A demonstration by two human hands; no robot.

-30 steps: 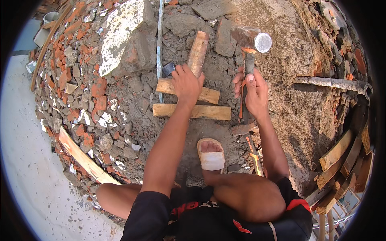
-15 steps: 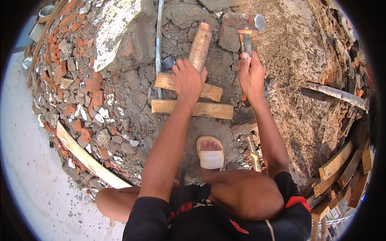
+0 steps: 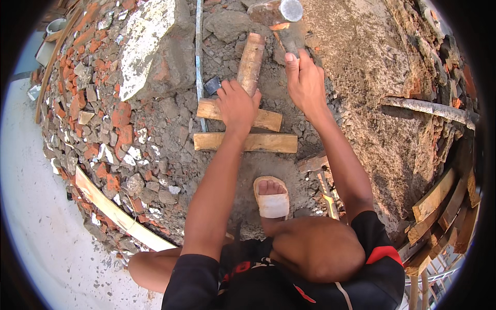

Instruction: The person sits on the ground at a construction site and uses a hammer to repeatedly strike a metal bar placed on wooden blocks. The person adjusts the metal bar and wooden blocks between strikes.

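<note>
My left hand (image 3: 238, 107) is closed round the near end of a short wooden block (image 3: 251, 61), whose other end points away from me. Below that hand, a second wood piece (image 3: 268, 120) lies crosswise, slightly tilted, and a third wood piece (image 3: 258, 142) lies nearer to me. My right hand (image 3: 307, 87) grips the handle of a club hammer (image 3: 269, 12). The heavy, worn head hangs above the rubble, beyond the block's far end and a little to its right; I cannot tell whether it touches anything.
Broken brick and mortar rubble (image 3: 124, 134) covers the left side. A big white-faced chunk (image 3: 150, 51) sits beside a thin bluish strip (image 3: 199, 62). Another handled tool (image 3: 327, 195) lies near my sandalled foot (image 3: 272, 196). Wood offcuts (image 3: 434, 206) are stacked at the right.
My right hand has swung the club hammer leftward and away from me, bringing its head from the right toward the block's far end. My left hand keeps its hold on the block.
</note>
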